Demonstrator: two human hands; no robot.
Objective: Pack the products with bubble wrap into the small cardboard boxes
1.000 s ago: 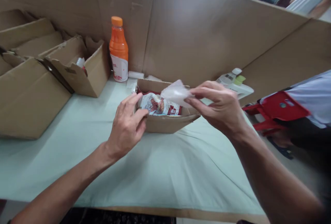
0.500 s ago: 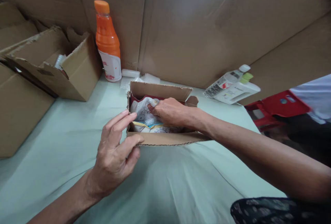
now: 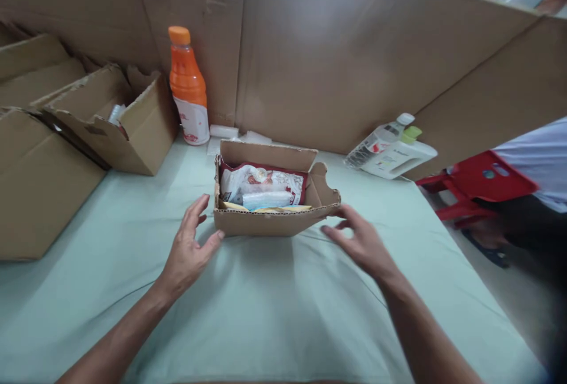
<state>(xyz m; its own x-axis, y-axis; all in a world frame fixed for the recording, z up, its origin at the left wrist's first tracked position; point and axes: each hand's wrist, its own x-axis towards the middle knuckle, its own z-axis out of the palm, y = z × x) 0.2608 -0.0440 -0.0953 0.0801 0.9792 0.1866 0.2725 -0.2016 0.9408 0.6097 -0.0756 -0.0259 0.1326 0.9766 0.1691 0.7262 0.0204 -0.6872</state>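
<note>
In the head view a small open cardboard box (image 3: 261, 223) sits in the middle of the cloth-covered table. Inside it lie a red-and-white printed packet (image 3: 283, 182), a clear plastic roll or wrap (image 3: 267, 198) and something with a yellow and blue edge along the near wall. My left hand (image 3: 190, 248) is open at the box's left front corner, thumb close to the cardboard. Beside the right front corner is my right hand (image 3: 358, 236), open, slightly blurred, fingers curved near the box edge. Whether either hand touches the box I cannot tell.
An orange bottle (image 3: 189, 88) stands behind at left, near clear plastic wrap pieces (image 3: 224, 132). Cardboard boxes (image 3: 146, 136) fill the left side. A clear bottle (image 3: 376, 142) and a white jug (image 3: 401, 158) lean at right. A red stool (image 3: 500, 180) and a person are beyond the table.
My right hand has come out of the box to its right front corner. My left hand has let go of the near wall. The packet and clear plastic inside are now uncovered.
</note>
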